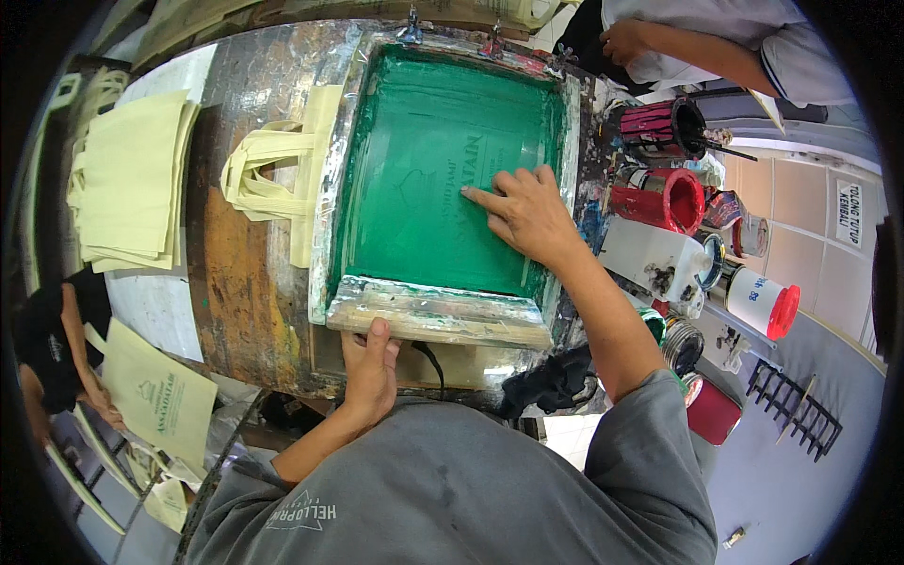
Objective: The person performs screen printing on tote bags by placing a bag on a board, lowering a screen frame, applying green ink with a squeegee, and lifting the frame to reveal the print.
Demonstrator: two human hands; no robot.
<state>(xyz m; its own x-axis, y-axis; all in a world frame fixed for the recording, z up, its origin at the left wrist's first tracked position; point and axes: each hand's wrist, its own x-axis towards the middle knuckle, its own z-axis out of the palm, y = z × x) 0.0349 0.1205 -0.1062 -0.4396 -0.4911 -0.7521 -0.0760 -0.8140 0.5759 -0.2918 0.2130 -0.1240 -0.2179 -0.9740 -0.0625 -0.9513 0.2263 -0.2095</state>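
Note:
A silk-screen printing frame (571,122) with a green-inked mesh (433,113) lies before me on the worktable. Faint lettering and a design show in the mesh. My right hand (532,215) is over it, index finger stretched onto the mesh beside the lettering, the other fingers apart, holding nothing. At the near edge, my left hand (370,372) grips the frame's wooden bar (443,325), thumb on top and fingers hidden below. A pale yellow tote bag (323,122) sticks out under the frame's left side, its handles (268,174) on the table.
A stack of pale yellow bags (132,179) lies left on the paint-stained table (245,273). Ink cans, including a red one (673,200), crowd the right. A person at lower left holds a printed bag (160,395); another person's arm (697,52) is at far right.

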